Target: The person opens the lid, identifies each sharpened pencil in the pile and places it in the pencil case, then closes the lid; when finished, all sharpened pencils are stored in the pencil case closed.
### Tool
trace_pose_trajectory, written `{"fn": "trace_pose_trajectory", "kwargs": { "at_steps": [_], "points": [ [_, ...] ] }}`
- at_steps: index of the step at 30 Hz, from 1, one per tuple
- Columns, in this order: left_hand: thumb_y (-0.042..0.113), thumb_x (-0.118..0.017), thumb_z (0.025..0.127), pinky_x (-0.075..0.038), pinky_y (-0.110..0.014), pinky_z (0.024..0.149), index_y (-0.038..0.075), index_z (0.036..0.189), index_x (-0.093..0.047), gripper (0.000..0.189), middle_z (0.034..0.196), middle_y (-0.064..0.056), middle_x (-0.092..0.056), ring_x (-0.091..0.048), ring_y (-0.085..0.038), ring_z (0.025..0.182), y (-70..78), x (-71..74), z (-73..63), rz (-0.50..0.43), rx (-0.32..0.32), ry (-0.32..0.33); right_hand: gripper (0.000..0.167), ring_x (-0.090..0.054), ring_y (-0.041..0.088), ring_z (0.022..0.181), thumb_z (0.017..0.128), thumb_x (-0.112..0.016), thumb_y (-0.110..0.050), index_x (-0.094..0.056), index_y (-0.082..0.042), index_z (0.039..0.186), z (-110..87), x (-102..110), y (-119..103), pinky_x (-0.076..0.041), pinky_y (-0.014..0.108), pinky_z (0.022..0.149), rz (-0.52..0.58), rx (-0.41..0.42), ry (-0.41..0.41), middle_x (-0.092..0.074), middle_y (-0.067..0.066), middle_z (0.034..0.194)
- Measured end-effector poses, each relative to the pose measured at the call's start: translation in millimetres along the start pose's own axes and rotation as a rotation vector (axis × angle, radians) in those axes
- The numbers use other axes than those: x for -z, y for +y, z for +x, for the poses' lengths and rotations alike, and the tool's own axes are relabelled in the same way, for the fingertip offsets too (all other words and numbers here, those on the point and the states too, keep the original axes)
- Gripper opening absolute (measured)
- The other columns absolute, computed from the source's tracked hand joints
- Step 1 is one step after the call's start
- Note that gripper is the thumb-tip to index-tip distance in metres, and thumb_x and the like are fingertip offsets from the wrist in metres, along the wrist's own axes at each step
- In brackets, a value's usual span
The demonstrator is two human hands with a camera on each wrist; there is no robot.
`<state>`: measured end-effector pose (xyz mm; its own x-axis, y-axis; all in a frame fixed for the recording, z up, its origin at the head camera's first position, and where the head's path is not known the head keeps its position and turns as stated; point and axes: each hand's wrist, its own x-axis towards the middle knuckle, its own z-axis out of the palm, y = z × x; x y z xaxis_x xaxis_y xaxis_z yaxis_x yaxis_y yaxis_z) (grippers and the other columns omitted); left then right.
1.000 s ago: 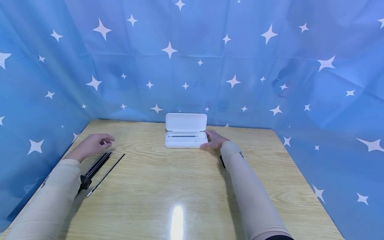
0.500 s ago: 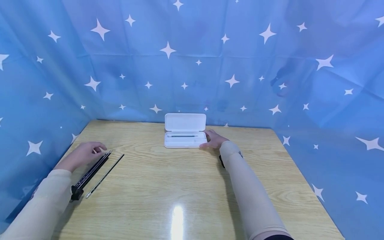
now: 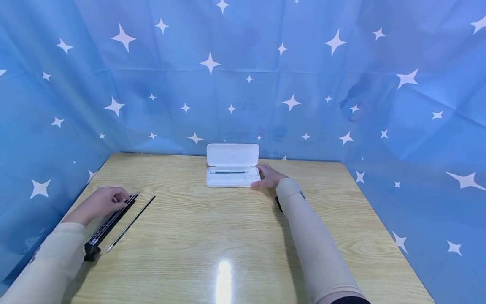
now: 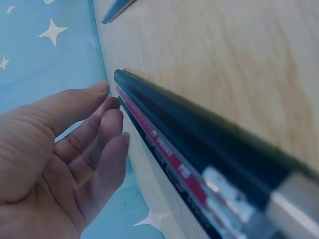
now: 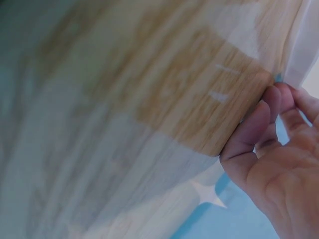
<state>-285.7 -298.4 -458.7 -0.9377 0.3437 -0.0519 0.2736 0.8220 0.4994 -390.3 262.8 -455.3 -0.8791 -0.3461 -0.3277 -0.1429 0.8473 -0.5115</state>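
Note:
In the head view, my left hand (image 3: 100,204) hovers at the far ends of a bunch of dark pencils (image 3: 114,219) lying on the table at the left. The left wrist view shows thumb and fingertips loosely bent beside the pencil ends, with nothing plainly pinched; one pencil (image 4: 169,154) in the bunch has a red side with lettering. A single dark pencil (image 3: 130,223) lies apart, right of the bunch. My right hand (image 3: 268,176) grips the right end of a white pencil case (image 3: 228,183), lid raised. Inside the case rests one pencil (image 3: 229,172).
The wooden table (image 3: 212,228) ends at a blue star-patterned curtain (image 3: 243,84) behind and at the sides. A black wrist-worn device (image 3: 92,251) under the left forearm covers the near ends of the bunch.
My left hand has moved left, down and nearer, coming to the ends of the pencil bunch. My right hand keeps its hold on the pencil case. The head view has shifted slightly.

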Motion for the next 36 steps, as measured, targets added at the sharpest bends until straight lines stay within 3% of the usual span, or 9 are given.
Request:
{"fn": "trace_pose_trajectory", "kwargs": {
  "at_steps": [8,21,28,31,36],
  "points": [
    [0.014,-0.062,0.101,-0.058,-0.034,0.059,-0.009,0.123,-0.062,0.031,0.098,-0.012,-0.070,-0.066,-0.021,0.079,4.5,2.4,-8.1,-0.174,0.040,-0.071,0.095,-0.011,0.036,0.154,0.095,-0.069,-0.046,-0.011,-0.017,0.165,-0.3,1,2,-0.020,0.059,0.120,0.031,-0.008,0.004,-0.010,0.016,0.167],
    [0.016,-0.061,0.103,-0.060,-0.038,0.065,-0.010,0.130,-0.056,0.038,0.110,-0.024,-0.069,-0.069,-0.025,0.086,16.7,2.0,-11.0,-0.256,0.089,-0.128,0.095,-0.012,0.036,0.153,0.095,-0.070,-0.046,-0.012,-0.018,0.165,-2.3,1,-3,-0.019,0.059,0.120,0.036,-0.003,0.014,-0.011,0.016,0.167],
    [0.021,-0.059,0.105,-0.060,-0.039,0.067,-0.010,0.136,-0.052,0.044,0.105,-0.018,-0.069,-0.067,-0.026,0.088,21.4,-0.2,-10.8,-0.355,0.095,-0.171,0.092,-0.012,0.037,0.153,0.096,-0.070,-0.043,-0.014,-0.015,0.164,-7.4,-1,-5,-0.019,0.059,0.120,0.022,0.009,0.032,-0.011,0.017,0.167],
    [0.021,-0.058,0.105,-0.060,-0.038,0.066,-0.008,0.136,-0.053,0.043,0.104,-0.015,-0.069,-0.067,-0.025,0.087,17.6,-0.7,-12.0,-0.338,0.092,-0.148,0.092,-0.012,0.037,0.153,0.096,-0.070,-0.043,-0.015,-0.016,0.164,-6.9,-1,-5,-0.020,0.060,0.120,0.013,0.019,0.033,-0.012,0.017,0.167],
    [0.018,-0.058,0.105,-0.055,-0.036,0.061,-0.009,0.128,-0.059,0.035,0.099,-0.014,-0.071,-0.065,-0.021,0.077,12.6,3.5,-15.3,-0.185,0.078,-0.059,0.093,-0.013,0.036,0.153,0.095,-0.070,-0.043,-0.014,-0.017,0.164,-4.4,0,-3,-0.020,0.058,0.120,0.019,0.016,0.029,-0.013,0.016,0.166]
  ]
}}
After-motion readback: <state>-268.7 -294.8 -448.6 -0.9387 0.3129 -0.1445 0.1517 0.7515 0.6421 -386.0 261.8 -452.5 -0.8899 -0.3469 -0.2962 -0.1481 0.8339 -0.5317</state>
